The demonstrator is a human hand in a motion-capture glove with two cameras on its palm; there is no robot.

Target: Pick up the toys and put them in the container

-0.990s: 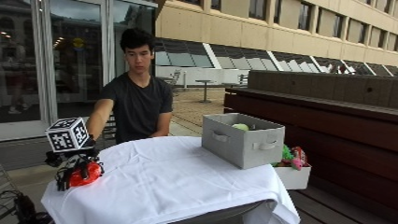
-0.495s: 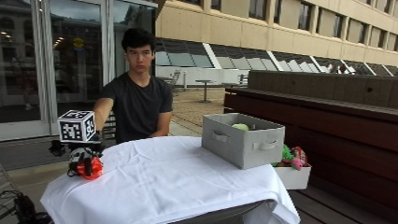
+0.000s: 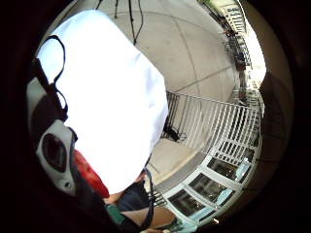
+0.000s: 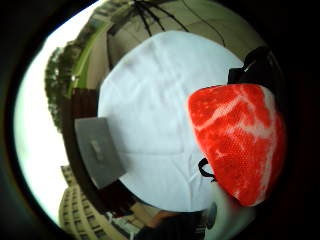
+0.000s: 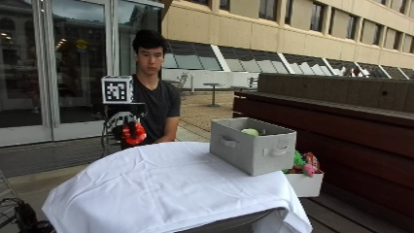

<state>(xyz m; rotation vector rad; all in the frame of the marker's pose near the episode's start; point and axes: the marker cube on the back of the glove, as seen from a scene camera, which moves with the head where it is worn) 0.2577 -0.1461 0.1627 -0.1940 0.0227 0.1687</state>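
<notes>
- Meat toy (image 5: 134,134), red marbled with white, is gripped in the gloved right hand (image 5: 127,127); in the thumb-side palm view the toy (image 4: 236,142) is seen filling much of the frame right against the palm, so the fingers are judged to be curled round it, though the fingertips themselves are not clearly shown;
- the hand is held raised above the table's far edge on the person's right side, with the toy well clear of the white tablecloth (image 5: 168,184); the forearm is lifted roughly upright in front of the person's chest;
- the tablecloth is seen spread below the palm in the little-finger-side view (image 3: 112,107), with only a red sliver of the toy (image 3: 90,174) at the glove's edge;
- across the cloth, well apart from the hand, the grey container (image 5: 252,145) is found near the opposite edge; its open top faces up and something green (image 5: 250,131) is already lying inside;
- the coming move is judged to turn on this: the container lies sideways across the table from the loaded hand, to the person's left, so the toy must be carried over the cloth and brought above the rim before release;
- beyond the container, a small white box (image 5: 304,182) of other toys is seen beside the table, lower down.
</notes>
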